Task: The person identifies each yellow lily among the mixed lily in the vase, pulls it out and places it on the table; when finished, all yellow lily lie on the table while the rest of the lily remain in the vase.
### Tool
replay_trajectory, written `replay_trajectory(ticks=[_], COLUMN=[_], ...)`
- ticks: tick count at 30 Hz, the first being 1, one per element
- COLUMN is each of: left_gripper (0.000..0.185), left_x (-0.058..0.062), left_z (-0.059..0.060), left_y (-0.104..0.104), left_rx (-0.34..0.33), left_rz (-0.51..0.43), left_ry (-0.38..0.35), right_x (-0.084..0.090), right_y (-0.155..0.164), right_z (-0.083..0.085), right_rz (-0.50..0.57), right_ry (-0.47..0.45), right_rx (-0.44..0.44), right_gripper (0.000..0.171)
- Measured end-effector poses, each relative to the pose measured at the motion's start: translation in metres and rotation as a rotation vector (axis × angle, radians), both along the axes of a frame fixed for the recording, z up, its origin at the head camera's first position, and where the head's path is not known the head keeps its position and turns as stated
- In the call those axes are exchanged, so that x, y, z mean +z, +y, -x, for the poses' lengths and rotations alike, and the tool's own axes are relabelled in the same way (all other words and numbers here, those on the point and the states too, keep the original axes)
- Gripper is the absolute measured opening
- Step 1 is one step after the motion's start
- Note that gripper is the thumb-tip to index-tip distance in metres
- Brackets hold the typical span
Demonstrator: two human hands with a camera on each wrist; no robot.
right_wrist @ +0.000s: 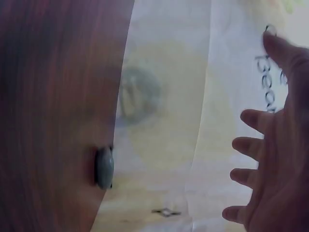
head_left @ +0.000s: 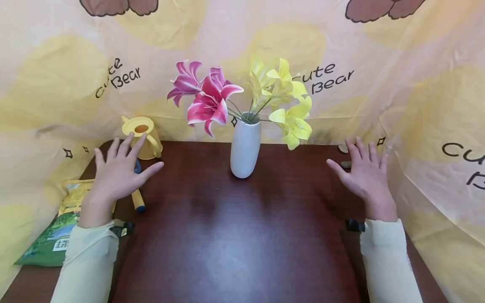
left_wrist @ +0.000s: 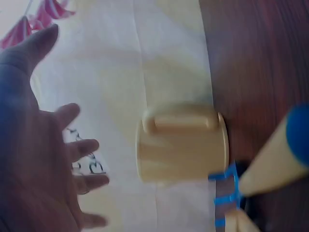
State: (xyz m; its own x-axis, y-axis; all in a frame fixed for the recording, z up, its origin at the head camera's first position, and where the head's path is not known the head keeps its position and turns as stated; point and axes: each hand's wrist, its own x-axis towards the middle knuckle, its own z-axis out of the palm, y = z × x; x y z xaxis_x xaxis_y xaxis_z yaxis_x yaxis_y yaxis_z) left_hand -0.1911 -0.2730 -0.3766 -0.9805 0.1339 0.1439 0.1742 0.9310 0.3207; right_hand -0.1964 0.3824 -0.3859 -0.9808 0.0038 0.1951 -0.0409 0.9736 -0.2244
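A: Hands? State and position relative to the white vase.

B: Left hand spread wide, holding nothing, left of the vase, above the yellow watering can and a yellow-and-blue tool. Right hand likewise flat and empty, right of the vase, near two pebbles.

A: Vase contents?

B: Pink lilies, yellow lilies. Vase upright on the dark table.

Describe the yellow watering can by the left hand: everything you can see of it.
The yellow watering can looks like smooth plastic: a squat round body with an open top that shows an orange-brown inside, and a curved handle on its side. It stands upright at the table's back left corner, against the printed backdrop. The left hand hovers in front of it, fingers spread, partly covering it; contact cannot be told. The left wrist view shows it blurred.
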Motion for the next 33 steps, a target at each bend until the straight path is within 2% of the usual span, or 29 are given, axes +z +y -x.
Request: replay_trajectory(ticks=[3, 5, 7, 10, 12, 14, 16, 18, 21, 23, 26, 29, 33], left_gripper=[0.092, 0.079, 0.067, 0.062, 0.066, 0.072, 0.078, 0.081, 0.081, 0.079, 0.083, 0.088, 0.091], left_x=[-0.001, -0.003, -0.009, -0.022, -0.031, -0.041, -0.052, -0.063, -0.080, -0.087, -0.094, -0.098, -0.098], left_z=[-0.001, 0.005, 0.013, 0.023, 0.030, 0.037, 0.046, 0.055, 0.066, 0.070, 0.072, 0.072, 0.074], left_y=[0.020, 0.040, 0.065, 0.105, 0.130, 0.152, 0.172, 0.188, 0.200, 0.203, 0.207, 0.209, 0.209], left_rx=[-0.075, -0.167, -0.269, -0.370, -0.400, -0.408, -0.406, -0.396, -0.366, -0.352, -0.365, -0.386, -0.395], left_rz=[-0.152, -0.252, -0.316, -0.373, -0.416, -0.506, -0.618, -0.759, -0.933, -1.003, -1.037, -1.029, -1.000], left_ry=[0.094, 0.166, 0.208, 0.204, 0.179, 0.156, 0.135, 0.074, -0.010, -0.056, -0.058, -0.060, -0.049], right_x=[0.008, 0.015, 0.020, 0.021, 0.018, 0.012, 0.006, 0.002, -0.001, -0.002, -0.001, 0.002, 0.008], right_y=[-0.016, -0.032, -0.054, -0.094, -0.123, -0.150, -0.174, -0.194, -0.221, -0.236, -0.257, -0.271, -0.279], right_z=[-0.014, -0.026, -0.037, -0.046, -0.046, -0.044, -0.040, -0.035, -0.021, -0.011, 0.006, 0.021, 0.039], right_rz=[0.052, 0.117, 0.204, 0.368, 0.491, 0.628, 0.763, 0.911, 1.107, 1.234, 1.389, 1.541, 1.664], right_ry=[0.104, 0.218, 0.337, 0.463, 0.483, 0.461, 0.431, 0.411, 0.423, 0.454, 0.539, 0.615, 0.707], right_rx=[0.090, 0.170, 0.258, 0.373, 0.432, 0.458, 0.437, 0.387, 0.322, 0.280, 0.190, 0.103, 0.089], right_gripper=[0.086, 0.068, 0.050, 0.031, 0.023, 0.018, 0.014, 0.013, 0.016, 0.021, 0.021, 0.017, 0.022])
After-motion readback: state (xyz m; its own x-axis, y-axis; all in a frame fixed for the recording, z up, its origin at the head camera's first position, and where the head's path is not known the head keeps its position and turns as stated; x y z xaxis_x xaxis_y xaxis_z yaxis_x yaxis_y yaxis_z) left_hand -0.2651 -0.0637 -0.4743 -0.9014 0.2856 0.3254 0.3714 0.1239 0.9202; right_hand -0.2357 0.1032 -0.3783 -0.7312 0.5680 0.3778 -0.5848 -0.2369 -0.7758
